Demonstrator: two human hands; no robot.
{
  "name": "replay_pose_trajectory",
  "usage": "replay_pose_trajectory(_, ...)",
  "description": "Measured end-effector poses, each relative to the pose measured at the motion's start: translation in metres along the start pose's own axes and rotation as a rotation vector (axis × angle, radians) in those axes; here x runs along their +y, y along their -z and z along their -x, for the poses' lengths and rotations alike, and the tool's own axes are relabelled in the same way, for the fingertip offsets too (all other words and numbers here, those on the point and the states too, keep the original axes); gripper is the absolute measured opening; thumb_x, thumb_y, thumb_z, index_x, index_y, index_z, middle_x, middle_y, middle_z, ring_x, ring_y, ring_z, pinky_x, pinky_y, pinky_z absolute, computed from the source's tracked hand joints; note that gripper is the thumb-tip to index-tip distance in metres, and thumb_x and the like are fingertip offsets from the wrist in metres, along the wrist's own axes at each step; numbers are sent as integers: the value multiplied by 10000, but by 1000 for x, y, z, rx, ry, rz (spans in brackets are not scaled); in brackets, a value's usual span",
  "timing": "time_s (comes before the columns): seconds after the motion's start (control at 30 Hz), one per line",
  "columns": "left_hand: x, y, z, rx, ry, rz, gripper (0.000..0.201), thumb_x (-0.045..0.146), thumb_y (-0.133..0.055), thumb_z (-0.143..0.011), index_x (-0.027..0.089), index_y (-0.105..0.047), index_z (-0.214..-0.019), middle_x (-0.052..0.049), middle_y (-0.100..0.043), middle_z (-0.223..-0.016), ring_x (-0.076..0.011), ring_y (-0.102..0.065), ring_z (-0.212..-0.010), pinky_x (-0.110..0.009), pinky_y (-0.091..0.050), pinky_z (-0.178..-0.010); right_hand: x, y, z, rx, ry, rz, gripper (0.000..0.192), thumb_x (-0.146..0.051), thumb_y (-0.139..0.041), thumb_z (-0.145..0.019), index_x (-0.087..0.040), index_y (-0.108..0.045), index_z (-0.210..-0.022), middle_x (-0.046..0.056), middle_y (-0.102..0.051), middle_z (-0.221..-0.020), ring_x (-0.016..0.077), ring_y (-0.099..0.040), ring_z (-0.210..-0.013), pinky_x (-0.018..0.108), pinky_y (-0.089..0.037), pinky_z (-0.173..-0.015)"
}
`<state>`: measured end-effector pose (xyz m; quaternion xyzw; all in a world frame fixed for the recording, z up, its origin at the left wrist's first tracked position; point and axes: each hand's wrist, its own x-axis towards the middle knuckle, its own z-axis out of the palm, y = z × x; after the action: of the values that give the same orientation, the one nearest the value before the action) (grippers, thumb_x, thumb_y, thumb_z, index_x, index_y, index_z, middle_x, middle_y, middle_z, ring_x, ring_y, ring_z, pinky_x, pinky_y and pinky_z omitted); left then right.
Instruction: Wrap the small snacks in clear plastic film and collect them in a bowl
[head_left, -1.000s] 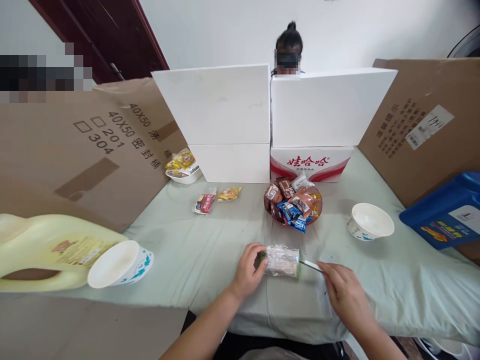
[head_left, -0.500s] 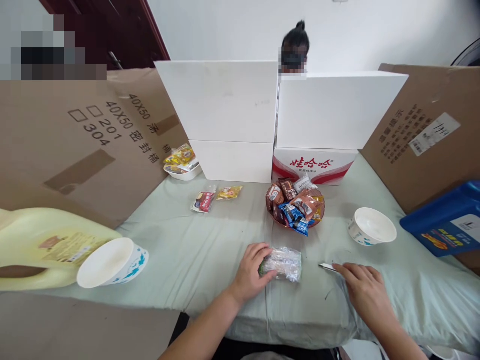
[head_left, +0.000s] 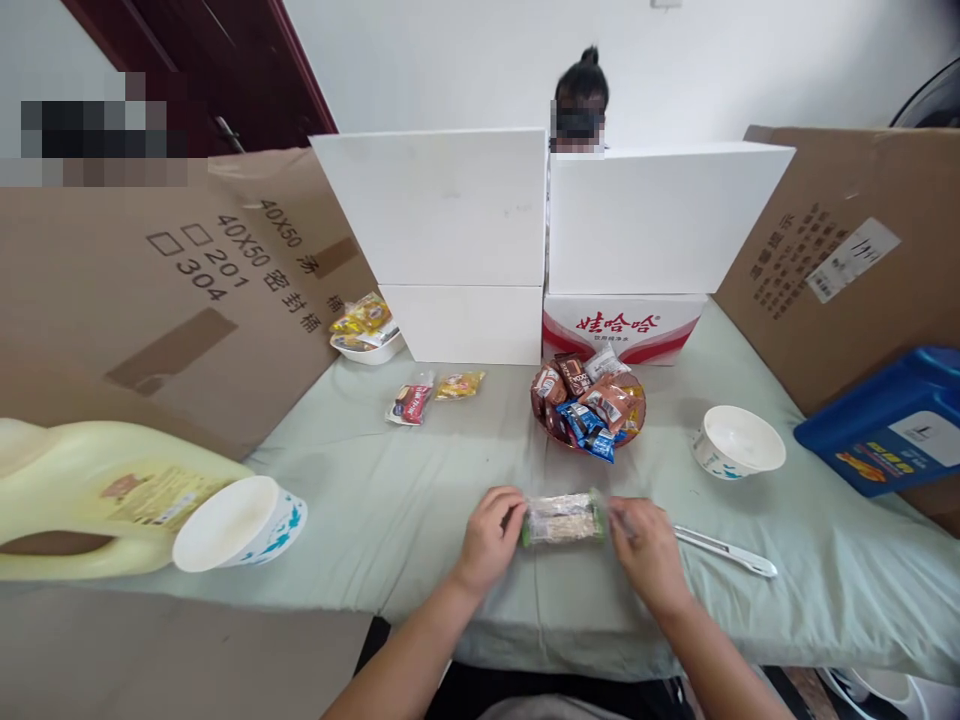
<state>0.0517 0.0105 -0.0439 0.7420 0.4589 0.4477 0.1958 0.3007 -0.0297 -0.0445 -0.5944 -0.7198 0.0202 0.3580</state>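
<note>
A clear-wrapped snack packet (head_left: 564,519) with green ends and pale oblong pieces inside lies on the cloth in front of me. My left hand (head_left: 491,535) pinches its left end, fingers closed. The packet's right end is gripped by my right hand (head_left: 646,550), whose fingers are partly blurred. Just right of that hand, a white utility knife (head_left: 731,552) rests on the cloth, untouched. Beyond the packet stands a reddish bowl (head_left: 551,432) of wrapped snacks (head_left: 592,405) in brown, blue and silver.
White boxes (head_left: 461,210) stand at the back; a person (head_left: 581,85) is behind them. Cardboard boxes (head_left: 187,290) flank the table. Two paper bowls (head_left: 739,443), a yellow jug (head_left: 127,490), a blue bottle (head_left: 892,425), two loose snacks (head_left: 410,402) and a filled white dish (head_left: 371,352) are around.
My right hand has let go of the utility knife and moved left onto the packet's right end. My left hand has shifted from on top of the packet to its left end.
</note>
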Motion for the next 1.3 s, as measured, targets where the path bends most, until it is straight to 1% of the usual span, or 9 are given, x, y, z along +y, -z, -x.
replay_pose_trajectory(0.17,-2,19,7,120,210,-41,171,291,-522,-908,184,-631,-987,-70,-659,-961,-174,-632,-828,-299,-528,-731,40,18,22,62,-166,37,245,-370,-479,-923,-188,-642,-938,72,-686,-866,227,-637,-822,390,-503,-758)
replay_pose_trajectory(0.3,19,7,1,-117,167,-41,706,403,-744,-723,227,-473,-1352,-134,-481,-1392,-267,-584,-1096,-418,-508,-894,15,37,26,274,-72,50,233,-299,-543,-895,-179,-594,-1087,108,-639,-1000,258,-588,-976,447,-479,-861)
replay_pose_trajectory(0.4,26,-7,-6,-189,187,-26,452,373,-720,-733,234,-640,-1156,-107,-557,-1315,-280,-577,-1120,-446,-465,-968,-18,42,19,215,167,-82,265,-148,-561,-869,-193,-571,-1130,90,-637,-992,218,-596,-953,391,-495,-841)
replay_pose_trajectory(0.53,9,-3,-7,7,371,166,193,339,-545,-859,188,-665,-854,-54,-689,-848,-195,-656,-813,-312,-526,-770,-38,31,11,-153,402,-185,255,-120,-483,-909,-207,-593,-1122,62,-684,-978,178,-630,-929,341,-523,-828)
replay_pose_trajectory(0.67,-16,23,0,266,559,248,243,407,-613,-801,170,-613,-849,-25,-655,-746,-173,-638,-683,-265,-514,-632,-22,12,5,-153,299,-28,250,-200,-450,-947,-205,-607,-1142,84,-660,-1170,224,-571,-1157,405,-493,-946)
replay_pose_trajectory(0.77,-15,37,6,458,429,108,225,385,-601,-833,178,-595,-920,-35,-640,-832,-172,-627,-747,-279,-514,-686,-9,3,-6,-156,194,78,296,-262,-435,-960,-191,-595,-1199,105,-630,-1236,253,-538,-1203,453,-460,-982)
replay_pose_trajectory(0.93,21,22,1,-68,-131,-131,185,237,-495,-921,205,-620,-1054,-76,-662,-985,-216,-614,-928,-362,-490,-843,-4,-1,-26,-294,92,149,311,-294,-396,-977,-181,-607,-1176,110,-665,-1142,249,-614,-1023,433,-491,-878)
replay_pose_trajectory(1.1,29,14,-11,-230,-98,-490,246,191,-507,-910,173,-625,-1125,-96,-668,-979,-277,-581,-968,-572,-348,-990,1,13,-16,-316,88,155,299,-276,-401,-975,-174,-612,-1162,82,-685,-937,217,-635,-833,362,-507,-753)
replay_pose_trajectory(1.3,43,47,5,-574,-217,-280,248,137,-481,-905,239,-701,-857,-40,-645,-794,-206,-570,-861,-396,-434,-891,-5,49,4,-207,215,-6,200,-220,-458,-953,-221,-638,-1041,57,-657,-885,200,-610,-848,365,-504,-767)
